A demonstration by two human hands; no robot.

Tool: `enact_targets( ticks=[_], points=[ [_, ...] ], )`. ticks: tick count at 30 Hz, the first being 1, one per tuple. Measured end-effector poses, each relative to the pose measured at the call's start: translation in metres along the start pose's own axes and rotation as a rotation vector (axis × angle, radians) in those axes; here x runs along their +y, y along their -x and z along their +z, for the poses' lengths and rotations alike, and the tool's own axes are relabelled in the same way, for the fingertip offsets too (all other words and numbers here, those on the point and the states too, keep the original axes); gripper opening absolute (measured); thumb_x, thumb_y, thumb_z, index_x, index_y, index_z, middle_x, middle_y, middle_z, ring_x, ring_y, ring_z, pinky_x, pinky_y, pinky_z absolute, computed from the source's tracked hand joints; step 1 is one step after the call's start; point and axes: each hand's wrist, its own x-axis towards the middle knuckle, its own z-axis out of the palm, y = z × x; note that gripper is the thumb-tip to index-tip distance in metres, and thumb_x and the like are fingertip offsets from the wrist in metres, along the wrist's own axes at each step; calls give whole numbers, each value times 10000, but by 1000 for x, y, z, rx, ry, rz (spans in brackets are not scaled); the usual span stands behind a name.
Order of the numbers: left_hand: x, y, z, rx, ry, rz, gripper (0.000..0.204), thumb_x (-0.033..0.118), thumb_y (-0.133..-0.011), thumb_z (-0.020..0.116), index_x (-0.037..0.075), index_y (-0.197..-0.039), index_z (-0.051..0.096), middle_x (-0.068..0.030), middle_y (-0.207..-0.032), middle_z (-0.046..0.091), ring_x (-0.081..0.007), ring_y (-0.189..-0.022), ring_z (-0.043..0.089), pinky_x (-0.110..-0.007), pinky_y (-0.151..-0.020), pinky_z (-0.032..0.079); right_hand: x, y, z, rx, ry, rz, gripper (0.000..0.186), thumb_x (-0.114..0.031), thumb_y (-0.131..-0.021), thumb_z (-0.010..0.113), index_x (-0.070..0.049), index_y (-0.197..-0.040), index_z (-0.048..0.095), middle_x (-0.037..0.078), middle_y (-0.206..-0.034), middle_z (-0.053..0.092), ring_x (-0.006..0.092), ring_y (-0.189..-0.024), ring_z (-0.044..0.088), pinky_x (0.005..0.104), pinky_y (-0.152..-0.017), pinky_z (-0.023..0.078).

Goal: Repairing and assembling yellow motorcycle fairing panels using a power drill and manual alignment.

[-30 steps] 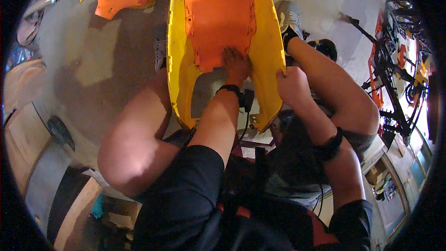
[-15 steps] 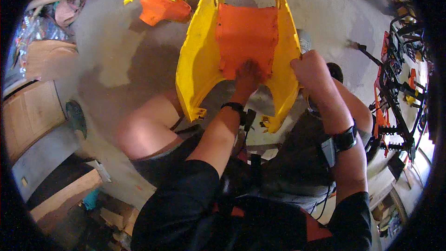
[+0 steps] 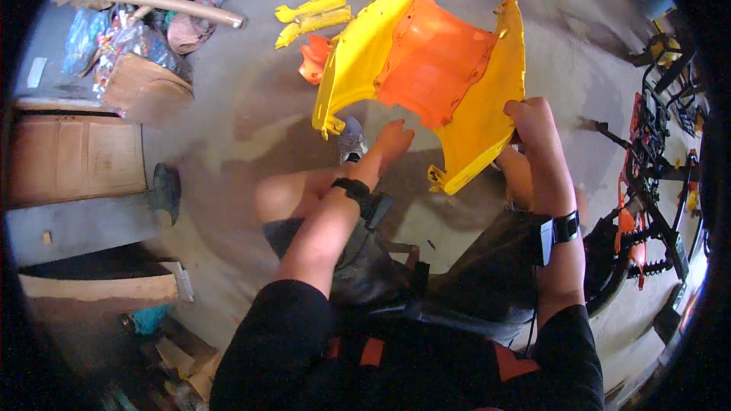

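Observation:
A large plastic body panel (image 3: 438, 53), orange in the middle with yellow side wings, is held up and tilted in front of me. My right hand (image 3: 531, 118) grips the outer edge of its right yellow wing, thumb on top and fingers mostly behind. Just below the orange section's lower edge is my left hand (image 3: 392, 143), apart from the panel. Its fingers are curled, and whatever they may hold is hidden. Behind the left wing, an orange plastic piece (image 3: 314, 59) shows in part. Farther off on the floor are yellow plastic pieces (image 3: 314, 15).
To the right stands a black metal vehicle frame (image 3: 647, 190) with coil springs and orange parts. At the left lie cardboard (image 3: 145, 87), plastic bags, a long cardboard tube (image 3: 164, 4) and a wooden cabinet door (image 3: 80, 156). A shoe (image 3: 352, 141) shows below the left wing.
My left hand has come off the orange middle section and sits below its lower edge. The panel has tilted clockwise, still in my right hand. The whole view has shifted.

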Motion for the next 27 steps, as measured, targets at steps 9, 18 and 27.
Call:
enact_targets(
  ticks=[9,18,27],
  points=[
    [48,40,-33,-9,1088,10,764,388,-840,629,-17,-1381,273,-174,-1345,415,-320,-1225,418,-458,-1012,344,-47,52,-11,-62,-248,-37,267,-133,-742,552,118,-818,600,138,-710,631,227,-553,612,298,-485,455],
    [44,14,-36,-4,1365,244,365,20,-850,553,27,-1207,475,-78,-1149,590,-209,-1055,567,-350,-934,439,-16,18,-45,-183,-321,33,205,-124,-734,564,71,-775,611,98,-702,632,183,-581,610,282,-560,468],
    [67,68,-62,-39,1199,310,376,62,-873,532,18,-1242,478,-99,-1234,559,-218,-1108,551,-343,-958,428,2,2,-71,-230,-575,192,188,-95,-688,607,22,-834,588,100,-796,599,227,-740,597,326,-685,490]
  ],
)
